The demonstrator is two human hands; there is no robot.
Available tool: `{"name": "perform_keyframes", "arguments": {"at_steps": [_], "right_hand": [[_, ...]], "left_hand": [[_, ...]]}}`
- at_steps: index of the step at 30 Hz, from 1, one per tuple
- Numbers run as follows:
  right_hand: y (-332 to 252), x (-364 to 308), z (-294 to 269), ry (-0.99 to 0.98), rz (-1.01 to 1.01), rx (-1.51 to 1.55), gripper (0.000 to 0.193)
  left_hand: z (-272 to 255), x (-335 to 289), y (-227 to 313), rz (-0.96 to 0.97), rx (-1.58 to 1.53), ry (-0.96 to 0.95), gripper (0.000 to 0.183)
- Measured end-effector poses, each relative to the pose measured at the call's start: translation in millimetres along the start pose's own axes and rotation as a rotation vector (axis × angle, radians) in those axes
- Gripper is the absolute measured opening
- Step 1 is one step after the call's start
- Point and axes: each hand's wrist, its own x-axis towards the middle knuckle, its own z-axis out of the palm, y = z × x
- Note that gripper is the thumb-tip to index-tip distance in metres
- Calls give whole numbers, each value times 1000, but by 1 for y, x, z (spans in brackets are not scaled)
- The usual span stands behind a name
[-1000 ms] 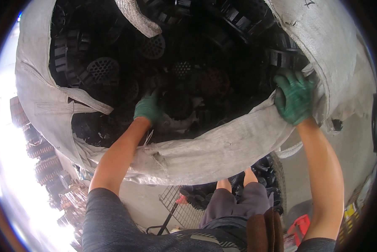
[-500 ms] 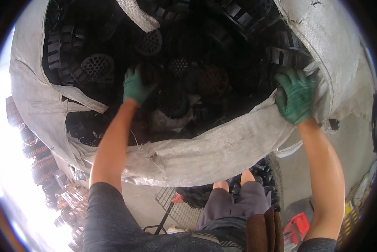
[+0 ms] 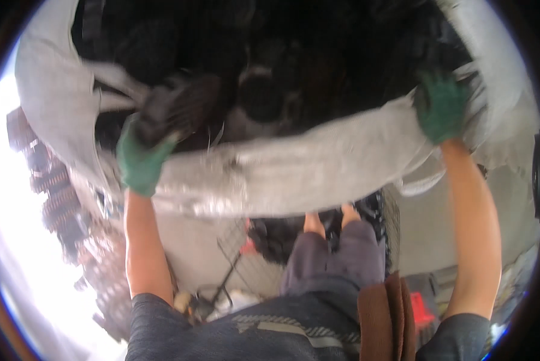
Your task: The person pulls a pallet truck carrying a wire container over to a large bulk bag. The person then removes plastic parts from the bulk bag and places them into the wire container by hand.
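My left hand (image 3: 139, 157), in a green glove, is closed on a dark round part (image 3: 183, 105) with a ribbed or slotted face, blurred by motion. It is at the near left rim of a large white woven bulk bag (image 3: 318, 159). My right hand (image 3: 442, 107), gloved in green too, grips the bag's rolled rim at the right, its fingers over the inner side. Inside the bag lie several dark parts (image 3: 264, 96), too shadowed and blurred to tell apart.
Below the bag stands a wire mesh basket (image 3: 237, 262) near a heap of black pieces (image 3: 276, 237) by my legs. A red object (image 3: 422, 308) sits at lower right. Stacks of brown and dark parts (image 3: 59, 192) line the left side, partly washed out by glare.
My left hand has come out of the bag's middle toward the near left rim, now visibly carrying the dark round part. My right hand stays on the rim; the view has shifted.
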Motion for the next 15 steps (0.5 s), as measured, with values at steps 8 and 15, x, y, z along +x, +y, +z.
{"name": "perform_keyframes", "arguments": {"at_steps": [8, 15], "right_hand": [[65, -14, 43, 11, -138, -191, 34], [110, 2, 76, 32, -244, -148, 38]], "left_hand": [[-40, -340, -26, -913, -965, -270, 91], [81, -569, -145, -1042, 218, -570, 52]]}}
